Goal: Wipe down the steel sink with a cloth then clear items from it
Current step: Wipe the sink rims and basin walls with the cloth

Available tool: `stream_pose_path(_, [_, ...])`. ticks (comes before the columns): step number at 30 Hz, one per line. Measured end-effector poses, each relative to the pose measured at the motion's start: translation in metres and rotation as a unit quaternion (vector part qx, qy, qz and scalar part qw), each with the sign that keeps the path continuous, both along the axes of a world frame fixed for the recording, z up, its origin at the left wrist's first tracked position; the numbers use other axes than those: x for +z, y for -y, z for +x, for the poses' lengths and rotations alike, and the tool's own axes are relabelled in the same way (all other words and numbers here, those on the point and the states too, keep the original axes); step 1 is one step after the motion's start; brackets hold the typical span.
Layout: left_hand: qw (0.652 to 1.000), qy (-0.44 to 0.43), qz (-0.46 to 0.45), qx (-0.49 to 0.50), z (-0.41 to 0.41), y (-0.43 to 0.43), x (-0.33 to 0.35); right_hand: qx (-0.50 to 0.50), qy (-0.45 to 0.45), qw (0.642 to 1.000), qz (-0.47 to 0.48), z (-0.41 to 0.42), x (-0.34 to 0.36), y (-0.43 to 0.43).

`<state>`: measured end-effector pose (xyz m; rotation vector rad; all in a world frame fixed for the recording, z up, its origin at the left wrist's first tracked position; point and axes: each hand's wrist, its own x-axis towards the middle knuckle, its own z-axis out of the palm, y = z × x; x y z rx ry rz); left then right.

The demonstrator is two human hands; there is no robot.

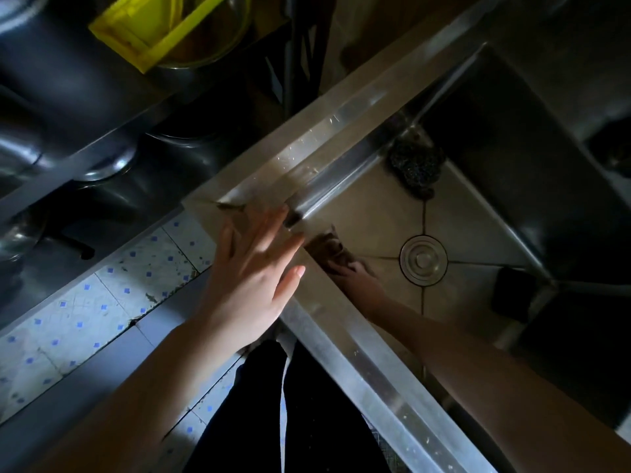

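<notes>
While your left hand is lying flat with fingers spread on the steel sink's near corner rim, your right hand is reaching into the basin, gripping a dark cloth against the near wall. Deep shadow is hiding the cloth's shape and direction. A scouring pad is sitting in the far corner.

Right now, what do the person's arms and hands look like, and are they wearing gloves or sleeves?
Both arms are bare from as far up as the picture shows: no sleeves and no gloves. The left hand has no rings or watch that I can see, and short, plain nails. The right hand lies in deep shadow inside the steel sink, so its details are hard to make out.
</notes>
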<state>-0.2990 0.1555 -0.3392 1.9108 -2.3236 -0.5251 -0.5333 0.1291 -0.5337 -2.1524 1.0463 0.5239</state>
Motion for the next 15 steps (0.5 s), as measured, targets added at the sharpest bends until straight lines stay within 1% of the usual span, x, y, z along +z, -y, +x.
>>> stream_pose_path(1, [1.0, 0.0, 0.005, 0.006, -0.004, -0.004, 0.001, -0.003, -0.003, 1.0, 0.01, -0.01, 0.004, -0.01])
stream_pose_path(4, [1.0, -0.003, 0.001, 0.01, -0.019, -0.014, 0.001, 0.033, -0.026, 0.999, 0.001, -0.052, 0.018, -0.04])
stream_pose_path(6, [1.0, 0.0, -0.002, 0.011, -0.028, -0.023, 0.001, 0.032, -0.041, 0.999, 0.017, -0.083, 0.028, -0.058])
stream_pose_path(10, [1.0, 0.007, 0.009, 0.019, -0.057, -0.039, 0.0, 0.082, -0.082, 0.992, 0.056, -0.14, 0.04, -0.087])
stream_pose_path(12, [1.0, 0.013, 0.009, 0.024, -0.069, -0.047, 0.001, 0.111, -0.087, 0.988, 0.069, -0.152, 0.041, -0.095])
stream_pose_path(15, [0.999, 0.028, -0.008, 0.018, -0.079, -0.057, 0.001, 0.135, -0.075, 0.986, 0.058, -0.155, 0.034, -0.089])
